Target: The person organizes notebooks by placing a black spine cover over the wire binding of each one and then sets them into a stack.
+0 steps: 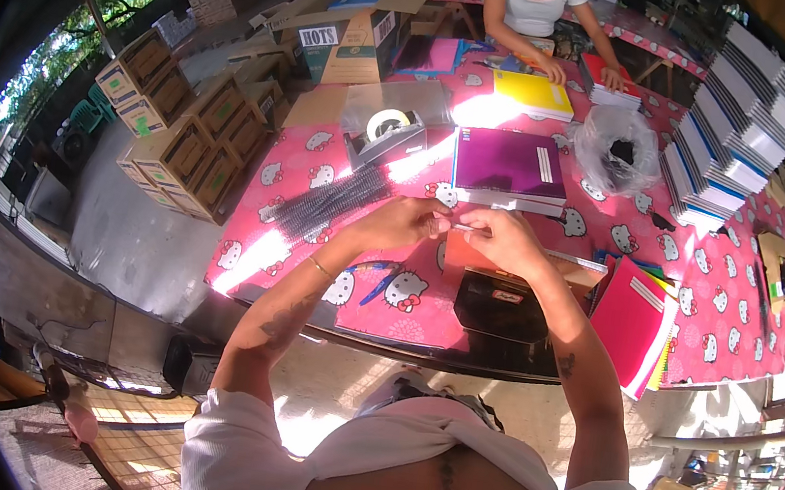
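My left hand and my right hand are close together over the table, fingertips pinched. Whatever lies between the fingers is too small to make out. Below my right hand is an orange notebook, partly covered by that hand and forearm. It rests on a black box-shaped piece near the table's front edge. Just beyond the hands lies a stack of purple-covered notebooks. To the left of my left hand is a bundle of black binding coils. Blue-handled scissors lie nearer me.
Pink notebooks lie at the right front. Tall notebook stacks stand far right, near a clear plastic bag. A tape roll sits beyond the coils. Cartons are piled left. Across the table, another person handles red-covered notebooks.
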Available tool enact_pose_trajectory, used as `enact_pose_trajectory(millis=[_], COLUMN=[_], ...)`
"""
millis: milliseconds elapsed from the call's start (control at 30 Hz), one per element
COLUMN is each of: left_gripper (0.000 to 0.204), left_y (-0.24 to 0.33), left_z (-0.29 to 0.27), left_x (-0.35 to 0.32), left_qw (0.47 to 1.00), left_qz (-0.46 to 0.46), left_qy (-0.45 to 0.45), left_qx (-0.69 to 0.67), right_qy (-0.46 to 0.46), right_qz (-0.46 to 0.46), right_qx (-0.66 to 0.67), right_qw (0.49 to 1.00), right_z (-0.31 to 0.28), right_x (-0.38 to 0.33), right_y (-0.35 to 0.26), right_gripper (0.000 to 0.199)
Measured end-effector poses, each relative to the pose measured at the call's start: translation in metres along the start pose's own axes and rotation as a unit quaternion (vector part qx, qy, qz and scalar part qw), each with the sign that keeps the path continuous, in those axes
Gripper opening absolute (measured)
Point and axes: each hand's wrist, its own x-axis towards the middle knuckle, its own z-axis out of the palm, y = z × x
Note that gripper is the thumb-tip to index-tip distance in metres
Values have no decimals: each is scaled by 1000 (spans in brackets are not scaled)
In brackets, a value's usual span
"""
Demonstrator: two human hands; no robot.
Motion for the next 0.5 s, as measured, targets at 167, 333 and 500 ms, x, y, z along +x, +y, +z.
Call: enact_pose_trajectory(millis=[167,333,500], left_gripper=[28,24,27], left_y=[-8,15,-9], left_z=[11,12,27], left_x=[-4,-3,-1], left_qw=[996,994,985], left_qz=[65,74,124], left_qy=[61,68,78], left_qx=[10,50,94], right_qy=[-32,-21,-30], right_qz=[-2,14,7], right_qx=[-6,-7,-36], right_qw=[999,1000,999], right_z=[-1,-8,-5], right_x=[2,-2,0], right_y=[2,3,-3], right_gripper=[28,24,21])
